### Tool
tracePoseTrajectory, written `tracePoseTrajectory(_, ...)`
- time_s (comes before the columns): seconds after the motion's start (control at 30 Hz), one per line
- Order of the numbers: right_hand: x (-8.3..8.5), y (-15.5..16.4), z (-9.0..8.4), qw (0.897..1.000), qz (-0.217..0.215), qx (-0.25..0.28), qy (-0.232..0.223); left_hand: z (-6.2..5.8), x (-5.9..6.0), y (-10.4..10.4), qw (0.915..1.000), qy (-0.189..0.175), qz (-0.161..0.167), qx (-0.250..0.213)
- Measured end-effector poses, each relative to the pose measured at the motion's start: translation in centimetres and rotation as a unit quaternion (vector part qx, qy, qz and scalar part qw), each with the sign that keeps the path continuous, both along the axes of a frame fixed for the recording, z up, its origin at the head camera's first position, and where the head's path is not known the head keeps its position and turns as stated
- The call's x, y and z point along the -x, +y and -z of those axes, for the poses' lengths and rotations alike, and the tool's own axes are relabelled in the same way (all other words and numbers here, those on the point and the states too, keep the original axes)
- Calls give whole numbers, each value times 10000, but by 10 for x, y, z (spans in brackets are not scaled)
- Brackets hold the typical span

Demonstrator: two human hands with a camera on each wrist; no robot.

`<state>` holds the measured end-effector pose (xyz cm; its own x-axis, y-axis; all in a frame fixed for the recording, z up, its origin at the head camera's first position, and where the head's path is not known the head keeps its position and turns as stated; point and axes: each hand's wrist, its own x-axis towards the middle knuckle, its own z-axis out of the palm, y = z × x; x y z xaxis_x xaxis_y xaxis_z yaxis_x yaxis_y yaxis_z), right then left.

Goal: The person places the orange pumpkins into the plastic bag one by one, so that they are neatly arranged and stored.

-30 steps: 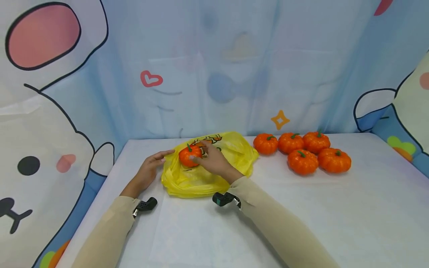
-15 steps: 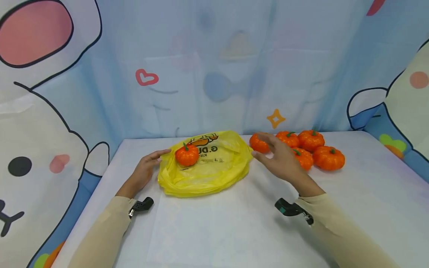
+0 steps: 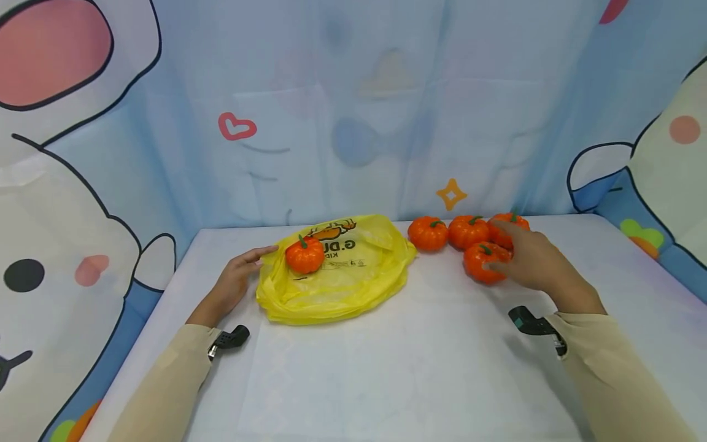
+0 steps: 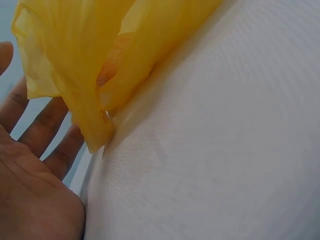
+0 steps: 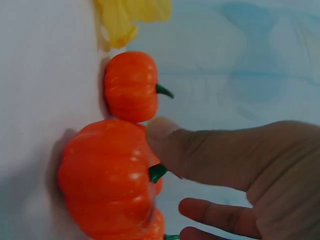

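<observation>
A small orange pumpkin [image 3: 305,254] with a green stem lies at the left part of a yellow plastic bag [image 3: 364,288]; I cannot tell whether it is inside or on top. My left hand [image 3: 234,283] is at the bag's left edge, fingers extended. In the left wrist view, those fingers lie behind a fold of the bag [image 4: 80,60], and orange shows between the folds. Over the pumpkin group at the right hovers my right hand [image 3: 536,261], thumb near the front pumpkin [image 3: 482,264]. In the right wrist view its thumb and fingers are spread, gripping nothing. It hides one pumpkin seen earlier.
Behind the front pumpkin stand more orange pumpkins: one [image 3: 428,234] near the bag's right edge, another [image 3: 468,232] beside it, and a third [image 3: 507,230] partly covered by the hand. A printed blue curtain [image 3: 375,123] hangs behind the white table [image 3: 353,374].
My right hand has let go of the pumpkin on the bag and moved right, over the other pumpkins. My left hand has stayed at the bag's edge. The head view has shifted slightly.
</observation>
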<state>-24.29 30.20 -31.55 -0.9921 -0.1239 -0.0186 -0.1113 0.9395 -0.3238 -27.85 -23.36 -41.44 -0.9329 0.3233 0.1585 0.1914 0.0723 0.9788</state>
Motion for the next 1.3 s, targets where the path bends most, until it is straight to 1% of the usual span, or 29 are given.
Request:
tracePoseTrajectory(0.1,3,4,7,9996,105,-234,-77,0,-1,-1,10000,12,-15,-4)
tracePoseTrajectory(0.3,6,4,17,9986,66,-484,204,0,-1,-1,10000,-14,-22,25)
tracePoseTrajectory(0.47,6,-2,20,9978,14,-556,351,-2,0,-1,10000,-26,-65,59)
tracePoseTrajectory(0.63,5,-8,21,9986,110,-420,290,-2,0,-1,10000,-22,-57,52)
tracePoseTrajectory(0.77,5,-11,24,9990,276,-251,231,-2,0,-1,10000,14,2,61)
tracePoseTrajectory(0.87,6,-12,27,9990,408,-155,63,-2,0,-1,10000,58,23,63)
tracePoseTrajectory(1.0,7,-14,31,9986,480,-122,-161,-2,1,-1,9999,95,27,56)
tracePoseTrajectory(1.13,8,-15,34,9987,497,-90,-117,-1,0,-1,9999,91,31,57)
tracePoseTrajectory(1.3,6,-15,31,9988,451,165,47,0,0,-1,10000,82,12,38)
